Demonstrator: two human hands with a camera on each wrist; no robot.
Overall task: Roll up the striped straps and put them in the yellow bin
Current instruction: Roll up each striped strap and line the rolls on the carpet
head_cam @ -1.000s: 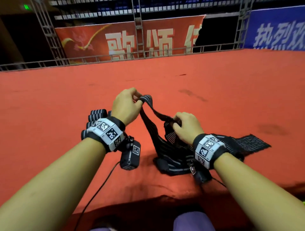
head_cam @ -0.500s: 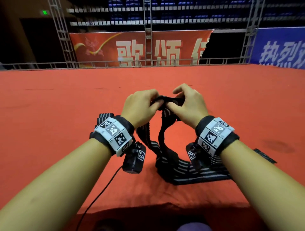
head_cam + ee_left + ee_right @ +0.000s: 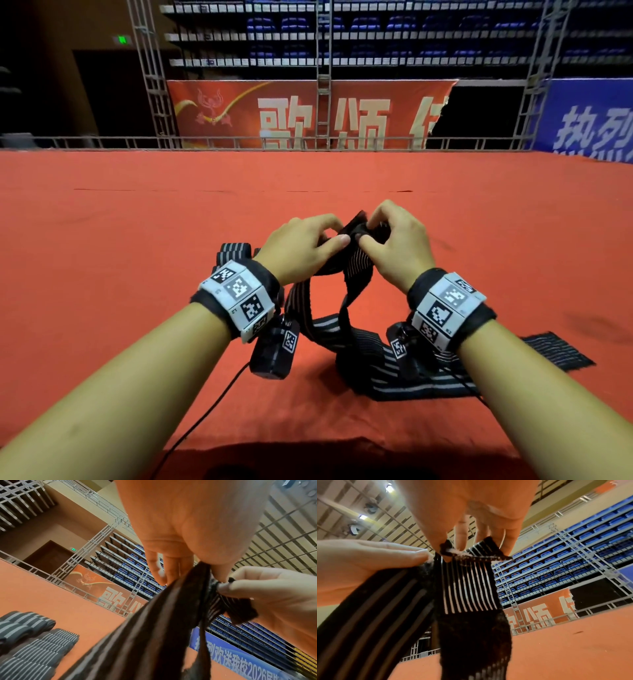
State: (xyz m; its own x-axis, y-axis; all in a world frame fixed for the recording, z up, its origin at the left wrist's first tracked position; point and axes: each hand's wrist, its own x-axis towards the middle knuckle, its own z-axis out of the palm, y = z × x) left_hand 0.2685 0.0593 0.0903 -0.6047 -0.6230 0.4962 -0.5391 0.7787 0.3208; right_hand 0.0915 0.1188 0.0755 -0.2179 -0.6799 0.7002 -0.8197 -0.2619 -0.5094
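Note:
A long black strap with white stripes hangs from both my hands above the red cloth. My left hand pinches its raised end from the left, and my right hand pinches and folds the same end from the right. The left wrist view shows the strap running down from the left fingers. In the right wrist view the strap end is pinched between thumb and fingertips. The strap's remaining length lies heaped on the cloth under my wrists. The yellow bin is not in view.
Several rolled striped straps lie on the cloth left of my left wrist, partly seen in the head view. A loose strap end stretches right. The red table is bounded far off by a metal rail.
My right hand has left the heap and come up to the end that my left hand holds. Both hands now work that end together, further forward than before.

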